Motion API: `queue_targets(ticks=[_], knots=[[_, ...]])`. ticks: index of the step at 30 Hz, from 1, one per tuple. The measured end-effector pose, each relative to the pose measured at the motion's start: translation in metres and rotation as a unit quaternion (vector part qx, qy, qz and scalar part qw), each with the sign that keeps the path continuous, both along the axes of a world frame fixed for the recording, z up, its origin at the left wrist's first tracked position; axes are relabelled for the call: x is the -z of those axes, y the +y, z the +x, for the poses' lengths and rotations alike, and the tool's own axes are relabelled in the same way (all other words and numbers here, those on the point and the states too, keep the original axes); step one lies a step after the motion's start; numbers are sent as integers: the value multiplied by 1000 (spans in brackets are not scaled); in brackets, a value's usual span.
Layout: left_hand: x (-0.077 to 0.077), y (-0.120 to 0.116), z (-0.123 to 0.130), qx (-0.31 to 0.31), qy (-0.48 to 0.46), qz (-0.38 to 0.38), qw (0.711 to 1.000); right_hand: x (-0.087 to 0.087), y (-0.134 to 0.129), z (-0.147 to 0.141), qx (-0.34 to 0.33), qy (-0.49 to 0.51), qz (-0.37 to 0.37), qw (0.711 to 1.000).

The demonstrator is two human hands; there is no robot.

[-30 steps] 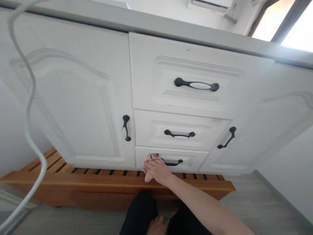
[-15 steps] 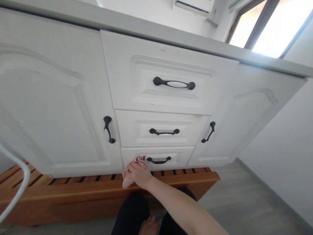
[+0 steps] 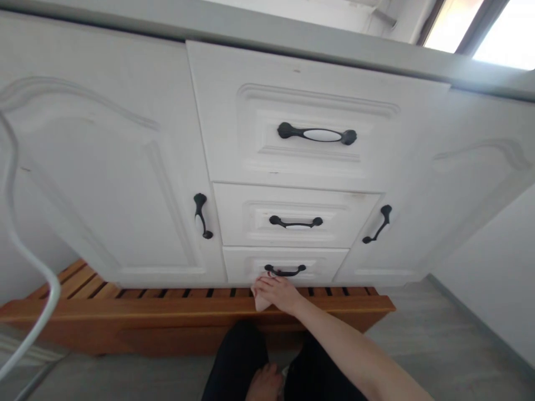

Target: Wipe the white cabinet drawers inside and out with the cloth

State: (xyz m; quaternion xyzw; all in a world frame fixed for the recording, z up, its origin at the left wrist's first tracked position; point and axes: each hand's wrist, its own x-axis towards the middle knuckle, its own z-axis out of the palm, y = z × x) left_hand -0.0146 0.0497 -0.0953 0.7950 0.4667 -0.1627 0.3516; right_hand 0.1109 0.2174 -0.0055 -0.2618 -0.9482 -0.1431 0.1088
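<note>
My right hand [image 3: 278,293] is closed over a pale pink cloth [image 3: 261,302] with red marks, at the lower left part of the bottom drawer [image 3: 240,263]. The cloth lies against the drawer front, just below the left end of the black handle [image 3: 292,273]. Low in the view, between my dark-clad knees, part of my left hand [image 3: 265,383] shows; its fingers are too unclear to tell how they are held.
Above are a middle drawer [image 3: 234,214] and a top drawer [image 3: 217,117], with cabinet doors [image 3: 104,189] on both sides. A slatted wooden bench [image 3: 167,314] runs along the cabinet's base. A white cable [image 3: 45,273] hangs at the left.
My right hand and the cloth have moved right along the bottom drawer, from beside the handle to under its left end. The view has shifted and tilted slightly downward.
</note>
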Motion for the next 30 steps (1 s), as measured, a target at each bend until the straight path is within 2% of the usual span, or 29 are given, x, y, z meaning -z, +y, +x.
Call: queue_targets(ticks=[3, 7, 10, 13, 18, 21, 23, 26, 30], knots=[[-1, 0, 0, -4, -2, 1, 1000, 1, -7, 61, 27, 0, 11, 1000], [-5, 1, 2, 8, 8, -5, 1000, -7, -21, 132, 76, -3, 24, 997], [-10, 3, 3, 16, 11, -10, 1000, -12, -35, 168, 122, 2, 40, 992], [-16, 4, 5, 16, 13, -13, 1000, -15, -51, 189, 174, 16, 60, 983], [-22, 3, 7, 11, 10, -16, 1000, -36, -69, 192, 287, 121, 117, 943], [-21, 1, 6, 20, 14, -17, 1000, -53, -58, 173, 312, 177, 151, 921], [-20, 0, 6, 29, 19, -18, 999, -54, -44, 161, 314, 201, 153, 915], [-20, 0, 6, 37, 28, -18, 999, -37, -30, 151, 311, 213, 132, 917], [-17, -2, 4, 28, 27, -18, 999, -1, -34, 150, 295, 203, 69, 931]])
